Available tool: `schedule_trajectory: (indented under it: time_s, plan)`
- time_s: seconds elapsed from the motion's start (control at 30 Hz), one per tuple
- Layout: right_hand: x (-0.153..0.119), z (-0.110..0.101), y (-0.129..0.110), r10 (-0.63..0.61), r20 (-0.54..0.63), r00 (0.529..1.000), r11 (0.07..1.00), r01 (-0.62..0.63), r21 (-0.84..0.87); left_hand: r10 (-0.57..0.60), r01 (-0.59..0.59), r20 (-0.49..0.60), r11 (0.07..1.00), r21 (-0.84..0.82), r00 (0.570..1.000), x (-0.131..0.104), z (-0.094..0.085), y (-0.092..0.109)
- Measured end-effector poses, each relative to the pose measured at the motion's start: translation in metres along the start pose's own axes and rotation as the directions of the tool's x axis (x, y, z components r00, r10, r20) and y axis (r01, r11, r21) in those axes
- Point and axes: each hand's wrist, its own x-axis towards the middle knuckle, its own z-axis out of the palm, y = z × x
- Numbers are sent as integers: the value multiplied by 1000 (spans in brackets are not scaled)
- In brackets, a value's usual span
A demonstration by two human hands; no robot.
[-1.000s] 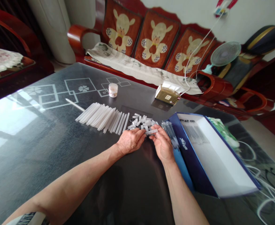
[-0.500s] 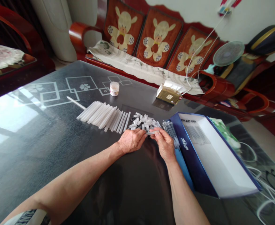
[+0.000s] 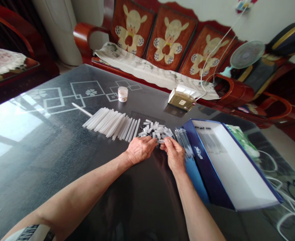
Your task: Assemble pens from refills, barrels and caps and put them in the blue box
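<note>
Slim translucent plastic tube [image 3: 160,142], between two hands.
Right hand [image 3: 174,154]: fingers pinched on its right end. Left hand [image 3: 141,149]: fingers curled at its left end; grip hidden, cannot tell. Just far: heap of small white and black plastic pieces [image 3: 157,129] on dark glossy surface [image 3: 147,197]. Left: long white plastic tubes [image 3: 112,124]. Right: open blue box [image 3: 208,170].

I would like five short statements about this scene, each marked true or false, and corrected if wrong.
1. The right hand holds a small translucent piece beside the left hand. True.
2. The white tubes lie right of the pile of small black and white pieces. False: they lie left of it.
3. An open blue box is right of the right hand. True.
4. The jar lies on its side. False: it stands upright.
5. The tissue pack rests on the sofa. False: on the table.
</note>
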Motion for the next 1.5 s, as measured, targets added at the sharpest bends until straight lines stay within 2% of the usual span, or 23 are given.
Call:
schedule_trajectory:
  time_s: [0.13,0.23,0.3,0.37,0.43,0.53,0.6,0.63,0.73,0.77,0.83,0.9,0.97,1.03,1.13,1.23,1.33,1.5]
  plan:
    - [-1,4,-4,76,-53,996,993,-71,97,20,-19,-30,1000,23,999,0,1,-1]
    - [2,-2,-12,82,25,996,994,-84,76,26,-26,-33,999,20,999,1,4,-2]
    - [6,-10,-21,66,132,989,996,-59,-62,39,-39,-28,999,8,999,2,5,-3]
    - [10,-18,-34,52,253,966,966,15,-257,68,-68,-36,998,-8,997,2,5,-4]
    - [11,-23,-48,7,363,932,901,152,-407,104,-106,-56,994,-28,993,1,6,-4]
    - [8,-27,-67,-103,501,859,764,391,-513,169,-174,-63,981,-85,984,0,5,-3]
    - [3,-33,-78,-129,547,827,673,478,-564,196,-203,-65,971,-127,978,0,3,-2]
    - [1,-40,-83,-133,545,827,646,490,-586,195,-205,-84,969,-141,977,0,1,-2]
    - [2,-81,-95,-163,452,877,631,445,-636,112,-144,-185,976,-166,976,2,-2,-3]
    - [6,-100,-97,-180,391,902,626,412,-662,80,-119,-214,977,-175,974,2,-2,-4]
    - [20,-145,-97,-247,219,944,559,323,-763,38,-86,-242,979,-188,969,3,0,-5]
    - [41,-188,-90,-317,18,948,445,165,-880,30,-77,-241,979,-189,970,3,3,-6]
    - [64,-222,-77,-362,-186,914,299,-75,-951,40,-85,-231,979,-187,972,2,6,-7]
    - [84,-242,-60,-312,-262,913,152,-225,-962,48,-93,-228,978,-189,973,1,7,-8]
    - [106,-253,-38,-220,-277,936,-54,-295,-954,55,-102,-233,976,-193,971,1,8,-9]
    - [117,-255,-23,-195,-249,949,-207,-288,-935,57,-108,-236,972,-209,970,1,7,-9]
    - [120,-257,-15,-197,-190,962,-270,-240,-932,55,-107,-228,968,-225,972,1,8,-9]
    - [121,-258,-9,-169,-139,976,-284,-183,-941,38,-89,-228,972,-216,973,-1,10,-10]
